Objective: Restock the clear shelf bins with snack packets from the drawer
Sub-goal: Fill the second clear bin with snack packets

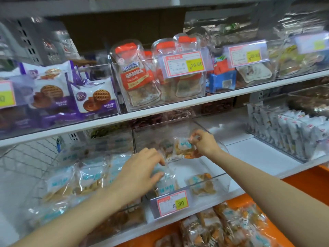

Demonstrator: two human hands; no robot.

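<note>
Two hands in one bin: where exactly, and doing what? (Supervisor)

Both are inside the middle clear bin [222, 181] on the lower shelf, the one bearing the 8.80 price tag [172, 203]. The left hand [140, 170] reaches in over the front wall, thumb and fingers [160, 162] closed in a pinch on the top of the front packet [165, 182]. The right hand [204, 143] is deeper in, fingertips bunched and pinching the edge of the rear packet [184, 145]. Motion blur limits finer detail. (Inspector)

Step in hand? (Supervisor)

Placement, in my judgement. Packets are being set down and arranged inside the bin. One loose packet [203, 184] lies flat at the front right, apart from either hand. (Inspector)

Stock source? (Supervisor)

The orange drawer [302, 177] stands open below the shelf, with like packets heaped in it [222, 227]. (Inspector)

Progress and next move? (Supervisor)

The bin holds few packets and much of its floor shows, so the restock appears to be at an early stage. Next calls for releasing both packets so they sit tidily, then drawing the hands back over the front wall and down to the drawer for more. (Inspector)
</note>
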